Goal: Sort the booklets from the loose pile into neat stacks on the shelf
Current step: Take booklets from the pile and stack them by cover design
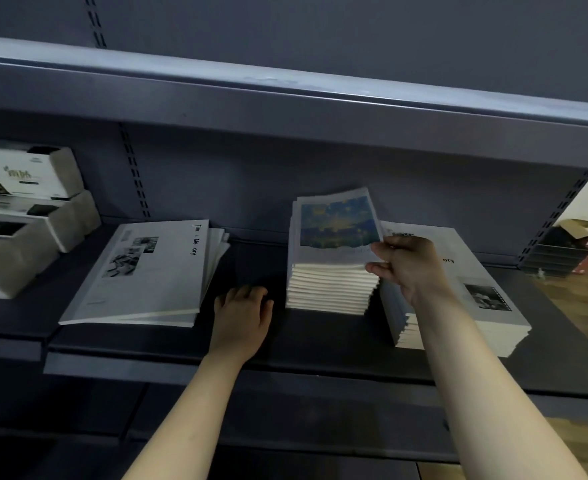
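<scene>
The right hand (pixel 407 265) pinches the near corner of the small blue-and-yellow picture booklet (pixel 334 230) — it tops the middle stack (pixel 330 291), long side running front to back. The left hand (pixel 242 313) rests loose on the dark grey metal shelf (pixel 320 344), holding nothing. To the right shows a brown wooden floor (pixel 578 303).
</scene>
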The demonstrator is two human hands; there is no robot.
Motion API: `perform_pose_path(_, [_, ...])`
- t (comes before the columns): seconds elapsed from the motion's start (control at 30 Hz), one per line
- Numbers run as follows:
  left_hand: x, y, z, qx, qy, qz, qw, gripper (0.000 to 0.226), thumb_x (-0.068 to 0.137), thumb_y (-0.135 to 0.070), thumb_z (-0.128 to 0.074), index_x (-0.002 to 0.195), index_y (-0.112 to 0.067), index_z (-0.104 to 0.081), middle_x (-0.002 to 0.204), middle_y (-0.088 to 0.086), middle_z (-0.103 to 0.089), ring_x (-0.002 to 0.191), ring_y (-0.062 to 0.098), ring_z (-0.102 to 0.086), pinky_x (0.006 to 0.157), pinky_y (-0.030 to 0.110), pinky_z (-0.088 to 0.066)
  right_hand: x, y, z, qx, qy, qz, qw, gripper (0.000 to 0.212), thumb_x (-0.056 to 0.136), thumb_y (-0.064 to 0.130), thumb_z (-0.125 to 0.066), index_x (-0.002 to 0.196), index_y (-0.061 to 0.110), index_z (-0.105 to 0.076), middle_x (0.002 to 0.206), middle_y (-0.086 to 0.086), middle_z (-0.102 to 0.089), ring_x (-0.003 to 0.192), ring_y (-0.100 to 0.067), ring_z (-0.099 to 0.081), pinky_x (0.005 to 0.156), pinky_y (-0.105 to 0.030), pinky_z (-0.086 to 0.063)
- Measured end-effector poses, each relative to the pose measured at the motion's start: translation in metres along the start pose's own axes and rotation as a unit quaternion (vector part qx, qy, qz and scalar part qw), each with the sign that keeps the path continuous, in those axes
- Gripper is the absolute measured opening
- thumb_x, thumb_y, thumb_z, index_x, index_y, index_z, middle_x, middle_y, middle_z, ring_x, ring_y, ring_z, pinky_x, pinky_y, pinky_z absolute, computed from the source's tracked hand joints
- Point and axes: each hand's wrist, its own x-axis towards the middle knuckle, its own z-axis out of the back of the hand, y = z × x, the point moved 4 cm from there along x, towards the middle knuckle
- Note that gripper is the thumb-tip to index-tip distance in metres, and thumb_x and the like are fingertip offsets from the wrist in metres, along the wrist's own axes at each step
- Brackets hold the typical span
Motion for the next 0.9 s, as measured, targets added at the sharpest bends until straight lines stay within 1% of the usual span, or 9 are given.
perform_pose_path(0.23, [0.000, 0.000, -0.001, -0.011, -0.002, 0.005, 1.000, 0.033, 0.098, -0.038, -0.039, 0.125, -0.024, -0.052, 0.122, 0.001, -0.059, 0.116, 0.022, -0.049, 0.097, 0.039, -0.033, 0.011, -0.015, -0.002, -0.056, -0.010, 0.000, 0.998, 0.014, 0.087, 0.002, -0.066, 0.097, 0.006, -0.058, 0.090, -0.006, -0.063, 0.060, -0.022, -0.072, 0.055, -0.023, -0.058])
perform_pose_path(0.3, [0.000, 0.000, -0.001, -0.010, -0.005, 0.005, 1.000, 0.033, 0.097, -0.038, -0.039, 0.124, -0.024, -0.052, 0.122, 0.001, -0.059, 0.116, 0.022, -0.049, 0.097, 0.039, -0.033, 0.014, -0.016, -0.003, -0.077, -0.018, 0.010, 0.997, 0.010, 0.086, 0.003, -0.066, 0.090, 0.007, -0.058, 0.088, -0.005, -0.063, 0.059, -0.023, -0.072, 0.056, -0.026, -0.059])
perform_pose_path(0.4, [0.000, 0.000, -0.001, -0.012, -0.003, 0.006, 1.000, 0.033, 0.097, -0.038, -0.040, 0.124, -0.024, -0.053, 0.123, 0.001, -0.058, 0.117, 0.021, -0.048, 0.098, 0.039, -0.033, 0.015, -0.015, -0.003, -0.117, -0.029, 0.022, 0.992, 0.021, 0.085, 0.003, -0.067, 0.072, 0.017, -0.057, 0.075, -0.001, -0.065, 0.057, -0.026, -0.071, 0.063, -0.037, -0.061])
perform_pose_path(0.5, [0.000, 0.000, 0.000, -0.018, -0.002, 0.006, 1.000, 0.034, 0.098, -0.038, -0.040, 0.125, -0.024, -0.052, 0.125, 0.001, -0.057, 0.119, 0.021, -0.047, 0.100, 0.040, -0.032, 0.017, -0.013, -0.004, -0.168, -0.032, 0.028, 0.985, 0.027, 0.084, 0.005, -0.067, 0.066, 0.019, -0.053, 0.049, 0.005, -0.064, 0.055, -0.027, -0.071, 0.073, -0.050, -0.059])
perform_pose_path(0.57, [0.000, 0.000, 0.001, -0.020, -0.001, 0.006, 1.000, 0.034, 0.097, -0.039, -0.040, 0.126, -0.024, -0.052, 0.125, 0.001, -0.057, 0.120, 0.022, -0.047, 0.101, 0.041, -0.032, 0.018, -0.011, -0.005, -0.200, -0.037, 0.036, 0.978, 0.028, 0.084, 0.006, -0.065, 0.064, 0.019, -0.051, 0.042, 0.008, -0.061, 0.053, -0.027, -0.070, 0.076, -0.055, -0.057])
perform_pose_path(0.67, [0.000, -0.001, 0.001, -0.019, 0.004, 0.007, 1.000, 0.034, 0.097, -0.040, -0.040, 0.125, -0.024, -0.051, 0.126, 0.000, -0.057, 0.120, 0.022, -0.046, 0.101, 0.041, -0.032, 0.018, -0.007, -0.007, -0.267, -0.042, 0.058, 0.961, 0.019, 0.086, 0.010, -0.060, 0.068, 0.013, -0.055, 0.041, -0.001, -0.062, 0.049, -0.022, -0.068, 0.075, -0.049, -0.058])
perform_pose_path(0.73, [0.000, -0.001, 0.001, -0.023, 0.004, 0.009, 1.000, 0.034, 0.097, -0.040, -0.041, 0.125, -0.024, -0.052, 0.126, 0.001, -0.056, 0.120, 0.022, -0.046, 0.101, 0.041, -0.032, 0.017, -0.005, -0.008, -0.319, -0.043, 0.076, 0.944, 0.016, 0.086, 0.013, -0.058, 0.074, 0.003, -0.063, 0.041, -0.002, -0.062, 0.044, -0.013, -0.064, 0.068, -0.039, -0.058])
perform_pose_path(0.8, [0.000, -0.001, 0.001, -0.022, 0.002, 0.011, 1.000, 0.033, 0.097, -0.040, -0.041, 0.124, -0.024, -0.053, 0.126, 0.000, -0.057, 0.120, 0.022, -0.046, 0.101, 0.040, -0.032, 0.016, -0.002, -0.008, -0.357, -0.047, 0.095, 0.928, 0.020, 0.085, 0.014, -0.058, 0.075, -0.001, -0.067, 0.040, -0.002, -0.060, 0.043, -0.009, -0.060, 0.059, -0.029, -0.052])
perform_pose_path(0.9, [-0.001, -0.001, 0.001, -0.024, -0.002, 0.010, 1.000, 0.033, 0.097, -0.039, -0.042, 0.124, -0.023, -0.053, 0.125, 0.001, -0.057, 0.119, 0.023, -0.047, 0.100, 0.041, -0.032, 0.014, 0.004, -0.009, -0.413, -0.051, 0.118, 0.902, 0.025, 0.083, 0.017, -0.061, 0.068, -0.002, -0.066, 0.056, -0.012, -0.064, 0.064, -0.027, -0.063, 0.058, -0.032, -0.046])
